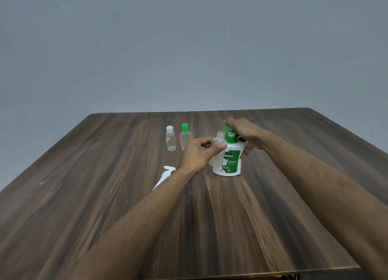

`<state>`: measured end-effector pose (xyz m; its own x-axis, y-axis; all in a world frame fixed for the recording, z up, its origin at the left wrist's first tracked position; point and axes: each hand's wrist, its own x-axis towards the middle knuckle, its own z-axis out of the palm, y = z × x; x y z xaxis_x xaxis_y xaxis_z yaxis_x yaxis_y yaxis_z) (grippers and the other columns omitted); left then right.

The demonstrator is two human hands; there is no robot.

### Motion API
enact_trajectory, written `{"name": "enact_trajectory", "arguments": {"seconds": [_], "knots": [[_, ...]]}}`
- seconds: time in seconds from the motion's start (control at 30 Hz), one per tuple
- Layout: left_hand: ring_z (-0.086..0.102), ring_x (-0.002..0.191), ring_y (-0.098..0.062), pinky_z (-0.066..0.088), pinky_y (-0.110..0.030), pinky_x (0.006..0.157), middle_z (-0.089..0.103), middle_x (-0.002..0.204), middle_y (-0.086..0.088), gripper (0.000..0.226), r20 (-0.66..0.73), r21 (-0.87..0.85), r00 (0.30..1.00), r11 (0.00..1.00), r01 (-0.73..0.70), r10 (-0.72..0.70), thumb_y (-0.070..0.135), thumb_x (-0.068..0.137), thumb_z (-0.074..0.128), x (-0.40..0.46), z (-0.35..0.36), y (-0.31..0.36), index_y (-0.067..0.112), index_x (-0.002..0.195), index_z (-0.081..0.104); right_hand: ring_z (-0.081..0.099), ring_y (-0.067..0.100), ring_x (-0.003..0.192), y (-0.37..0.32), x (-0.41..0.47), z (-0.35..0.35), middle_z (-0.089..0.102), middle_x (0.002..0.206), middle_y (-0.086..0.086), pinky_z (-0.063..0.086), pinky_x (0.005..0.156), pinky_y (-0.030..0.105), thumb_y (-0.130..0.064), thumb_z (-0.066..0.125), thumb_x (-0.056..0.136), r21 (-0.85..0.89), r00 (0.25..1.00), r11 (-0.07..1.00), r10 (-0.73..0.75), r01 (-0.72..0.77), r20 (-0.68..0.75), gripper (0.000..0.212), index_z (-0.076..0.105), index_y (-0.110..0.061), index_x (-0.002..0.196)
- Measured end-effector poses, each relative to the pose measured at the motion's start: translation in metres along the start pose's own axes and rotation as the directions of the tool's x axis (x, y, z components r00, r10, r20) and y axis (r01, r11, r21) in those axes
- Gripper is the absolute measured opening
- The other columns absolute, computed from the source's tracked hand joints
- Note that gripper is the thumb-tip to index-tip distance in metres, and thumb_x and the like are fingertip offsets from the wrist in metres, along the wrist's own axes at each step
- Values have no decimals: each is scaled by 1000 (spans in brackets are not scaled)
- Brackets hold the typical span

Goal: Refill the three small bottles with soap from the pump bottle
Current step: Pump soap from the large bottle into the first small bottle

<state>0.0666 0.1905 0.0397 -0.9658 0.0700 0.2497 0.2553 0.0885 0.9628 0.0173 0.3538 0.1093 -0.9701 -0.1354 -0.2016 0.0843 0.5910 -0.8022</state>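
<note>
A white pump bottle (230,161) with a green label and green pump head stands on the wooden table (105,195). My right hand (245,133) wraps over its pump head and upper body. My left hand (199,154) holds a clear small bottle (218,140), uncapped, with its open neck right beside the pump's spout. Two more small clear bottles stand further back to the left: one with a white cap (170,138), one with a green cap (185,137).
A white spray-pump top with its tube (165,173) lies on the table just left of my left wrist. The table's far edge runs behind the bottles, and its near edge shows at the bottom right.
</note>
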Motion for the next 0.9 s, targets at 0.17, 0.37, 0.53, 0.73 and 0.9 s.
{"name": "enact_trajectory", "arguments": {"seconds": [0.17,0.37,0.53,0.73,0.9], "knots": [[69,76,-9,58,-32,70,73,77,8,25,4,-14,1000,1000,2,-2,42,73,78,0,0,1,23,90,75,72,33,74,2,0,0,70,90,12,58,52,44,-51,43,97,28,1000,1000,-1,1,9,39,65,-19,95],[68,72,-5,53,-21,60,73,75,10,21,4,-28,1000,1000,-14,14,40,73,78,0,0,1,25,87,75,70,37,70,1,2,0,68,87,18,58,50,45,-38,41,98,-11,1000,1000,-2,2,2,40,65,-6,96],[68,73,-6,53,-21,60,73,75,9,22,4,-38,1000,999,2,-2,38,75,79,0,1,0,22,90,75,71,35,70,2,2,-1,70,88,17,59,52,45,-40,40,98,-5,1000,1000,-7,7,1,41,65,-7,98],[70,77,-9,55,-26,65,74,79,6,33,12,-36,1000,999,7,-7,46,70,78,0,1,1,22,92,75,74,33,75,3,0,-2,72,89,13,59,54,44,-56,43,98,13,1000,1000,-14,14,13,48,67,-15,98],[71,80,-12,57,-29,68,75,82,4,37,17,-36,1000,999,9,-8,48,67,78,1,1,2,21,93,75,72,37,72,2,2,0,70,89,19,59,52,45,-44,40,100,-13,1000,1000,-12,12,-2,47,65,-4,100]]}}
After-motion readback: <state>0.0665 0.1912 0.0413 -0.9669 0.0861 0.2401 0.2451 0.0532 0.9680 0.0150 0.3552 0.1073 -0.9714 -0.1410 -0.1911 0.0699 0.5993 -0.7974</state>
